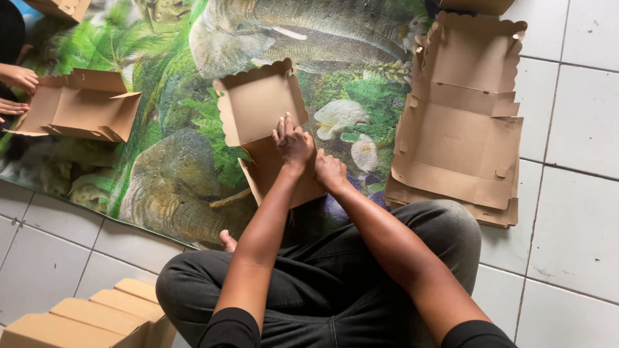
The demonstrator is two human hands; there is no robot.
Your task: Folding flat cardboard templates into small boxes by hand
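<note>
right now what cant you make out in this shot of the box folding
- Near half of the cardboard box blank: covered by the left hand and right hand, head view.
- Right hand's fingertips: tucked out of sight, so its grip is unclear.
- Another person's hands at the half-folded box: cut off by the left edge.
- Folded boxes: cut off by the bottom edge.
- Flat blank stack: count unreadable.

Cardboard box under the hands: plain brown, unprinted, with a paler inner face. Stack of flat box blanks: the same plain brown. Second box at far left and folded boxes at lower left: brown, slightly more tan. Mat: printed jungle scene, grey elephants among bright green leaves, with white and cream patches. Floor tiles: white with grey grout lines. Trousers: dark charcoal. Sleeves: black.
</note>
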